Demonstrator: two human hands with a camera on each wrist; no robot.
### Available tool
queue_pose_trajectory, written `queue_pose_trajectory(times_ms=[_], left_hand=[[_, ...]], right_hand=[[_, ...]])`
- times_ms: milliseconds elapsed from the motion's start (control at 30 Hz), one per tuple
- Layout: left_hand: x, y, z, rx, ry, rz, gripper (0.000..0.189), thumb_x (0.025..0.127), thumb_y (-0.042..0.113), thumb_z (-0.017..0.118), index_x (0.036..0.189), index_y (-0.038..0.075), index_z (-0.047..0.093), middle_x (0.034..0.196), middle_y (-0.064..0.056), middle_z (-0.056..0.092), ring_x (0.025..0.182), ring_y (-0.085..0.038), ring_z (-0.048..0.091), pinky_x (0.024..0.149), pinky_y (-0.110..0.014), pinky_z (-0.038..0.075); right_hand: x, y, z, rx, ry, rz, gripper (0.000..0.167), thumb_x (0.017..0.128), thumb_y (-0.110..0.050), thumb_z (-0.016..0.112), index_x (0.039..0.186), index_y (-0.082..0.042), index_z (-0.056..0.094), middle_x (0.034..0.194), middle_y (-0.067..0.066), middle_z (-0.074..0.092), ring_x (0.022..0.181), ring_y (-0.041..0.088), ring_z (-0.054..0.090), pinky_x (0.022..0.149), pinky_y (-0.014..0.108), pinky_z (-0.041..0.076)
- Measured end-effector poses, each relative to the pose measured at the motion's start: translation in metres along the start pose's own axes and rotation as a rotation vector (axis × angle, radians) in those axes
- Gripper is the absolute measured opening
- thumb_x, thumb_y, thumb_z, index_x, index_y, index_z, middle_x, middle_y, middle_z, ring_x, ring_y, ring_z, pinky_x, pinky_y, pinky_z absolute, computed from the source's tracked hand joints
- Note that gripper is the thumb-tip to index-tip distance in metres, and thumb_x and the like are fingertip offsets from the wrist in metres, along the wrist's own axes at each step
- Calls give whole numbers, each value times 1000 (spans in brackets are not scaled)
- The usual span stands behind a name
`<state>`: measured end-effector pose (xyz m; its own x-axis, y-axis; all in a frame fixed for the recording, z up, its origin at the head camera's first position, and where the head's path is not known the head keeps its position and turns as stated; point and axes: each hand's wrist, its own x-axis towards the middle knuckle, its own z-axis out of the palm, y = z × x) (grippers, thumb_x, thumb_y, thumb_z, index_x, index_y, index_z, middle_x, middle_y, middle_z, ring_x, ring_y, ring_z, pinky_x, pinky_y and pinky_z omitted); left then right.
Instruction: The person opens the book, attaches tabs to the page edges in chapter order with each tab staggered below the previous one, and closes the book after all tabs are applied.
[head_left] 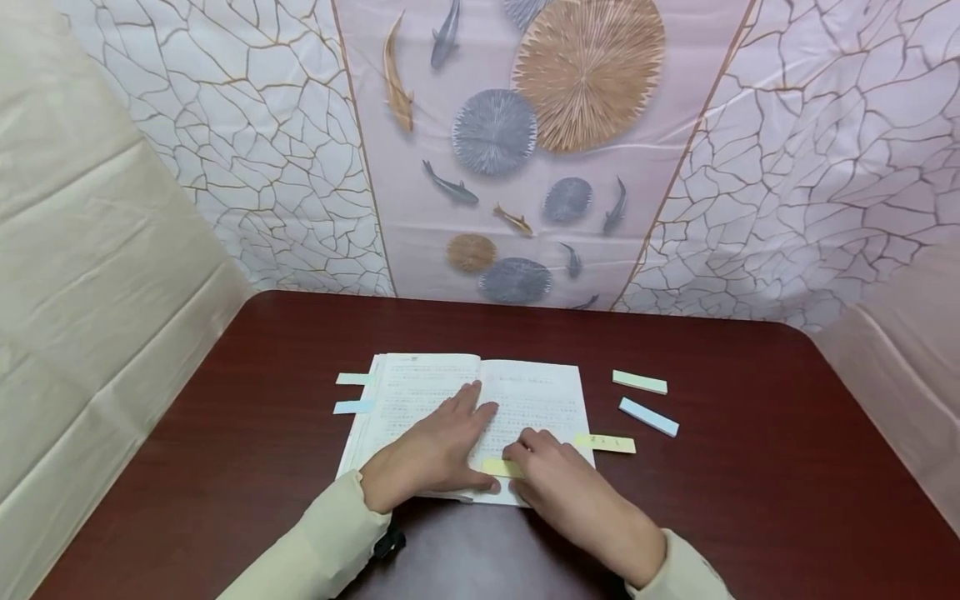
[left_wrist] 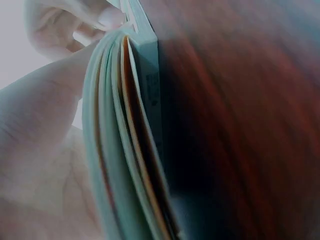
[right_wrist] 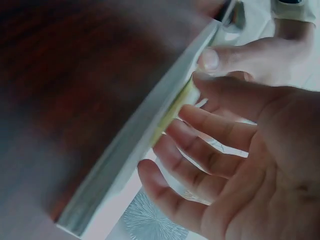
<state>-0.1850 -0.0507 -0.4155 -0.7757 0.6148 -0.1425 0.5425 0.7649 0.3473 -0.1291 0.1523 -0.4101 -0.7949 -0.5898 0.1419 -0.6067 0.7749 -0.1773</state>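
Observation:
An open book [head_left: 540, 375] with printed pages lies on the table. My left hand [head_left: 438, 442] rests spread across the pages near the spine, thumb at the lower edge. Over the lower right page, my right hand [head_left: 558, 479] has curled fingers and thumb about a yellow sticky note [head_left: 501, 468]; part of it is hidden beneath the fingers. In the right wrist view, this yellow strip runs along the page beside the fingertips [right_wrist: 150, 172]. Another yellow sticky note [head_left: 611, 443], with handwriting, sticks out past the right page edge. The left wrist view shows the page stack [left_wrist: 117, 125] edge-on.
A green sticky note [head_left: 640, 382] and a blue sticky note [head_left: 648, 417] lie on the table right of the book. From the left pages protrude a green tab [head_left: 352, 379] and a blue tab [head_left: 352, 407]. The dark red table [head_left: 225, 467] meets a patterned cloth [head_left: 495, 233] behind.

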Motion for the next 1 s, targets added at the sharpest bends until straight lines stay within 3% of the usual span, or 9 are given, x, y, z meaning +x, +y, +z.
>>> queue_pose_trajectory(times_ms=[100,267,433,600,733,800,867,1000], left_hand=[[-1,1,-1,41,-14,-8,113,81,58,87,162,-2,35,172,-25,20,161,-37,19,127,-47,29],[4,6,1,0,-51,-46,124,80,59,88,164,-6,24,174,-24,13,163,-34,13,128,-44,25],[8,11,4,-15,-78,-41,125,80,60,88,165,-5,22,175,-22,12,163,-32,13,128,-44,26],[6,11,3,-42,-65,-18,125,79,59,88,164,-6,24,174,-24,13,163,-32,13,128,-46,25],[-1,6,2,-24,-26,-25,122,79,60,88,163,-5,29,174,-23,16,162,-33,17,127,-47,28],[-5,6,3,31,13,-34,118,79,62,87,161,-4,35,172,-23,24,160,-34,26,124,-47,35],[-11,8,4,101,63,-40,110,79,63,86,157,-3,44,166,-24,36,154,-35,39,116,-46,45],[-23,14,7,208,161,-39,94,82,62,84,145,-2,58,150,-22,56,137,-32,57,95,-45,59]], right_hand=[[2,-1,3,-48,33,-27,20,85,-5,84,102,-6,75,92,2,63,80,21,61,63,33,52],[-5,5,5,-66,72,-44,15,83,-1,81,93,-8,72,85,0,62,76,20,61,60,33,51],[-19,23,-1,1,70,-28,19,77,-1,80,89,-11,68,84,-5,57,72,12,53,60,28,47],[-44,47,-21,91,54,57,25,80,-3,80,98,-16,69,93,-11,55,77,3,48,64,24,47],[-65,70,-32,93,105,103,30,80,0,80,100,-19,68,97,-15,55,80,-2,49,65,23,48],[-75,83,-35,74,138,117,32,78,2,80,98,-20,68,95,-16,55,80,-2,48,66,23,48],[-85,95,-38,47,148,152,33,77,2,81,97,-21,68,95,-16,57,80,-2,48,66,24,48],[-103,116,-39,9,90,254,31,78,0,83,95,-21,70,92,-15,56,80,4,50,65,27,48]])
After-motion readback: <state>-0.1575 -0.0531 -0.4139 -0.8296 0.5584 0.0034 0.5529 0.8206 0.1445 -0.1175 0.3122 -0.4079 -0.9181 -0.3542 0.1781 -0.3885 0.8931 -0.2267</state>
